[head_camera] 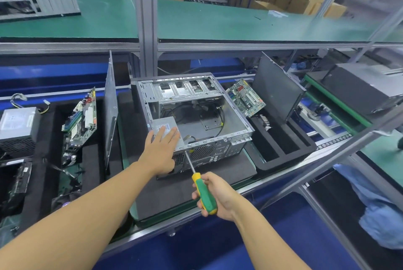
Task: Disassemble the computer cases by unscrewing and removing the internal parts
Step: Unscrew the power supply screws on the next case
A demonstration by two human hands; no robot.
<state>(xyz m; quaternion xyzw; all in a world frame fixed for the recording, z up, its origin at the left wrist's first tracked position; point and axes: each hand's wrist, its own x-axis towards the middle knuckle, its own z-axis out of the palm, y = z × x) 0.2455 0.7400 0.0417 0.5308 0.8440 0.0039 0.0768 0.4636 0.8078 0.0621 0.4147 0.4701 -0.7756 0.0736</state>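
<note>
Left grip flat, right grip curled.

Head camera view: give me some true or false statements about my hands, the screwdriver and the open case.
1. The right hand grips a green and yellow screwdriver. True.
2. The left hand is clenched in a fist. False: it lies flat, fingers straight, on the power supply inside the computer case.
3. The screwdriver's tip is at the case's rear edge, beside the left hand. True.
4. The case's floor carries a circuit board. False: it is bare metal with loose cables; a motherboard stands outside, to the case's right.
5. A second power supply sits on the far left. True.
</note>
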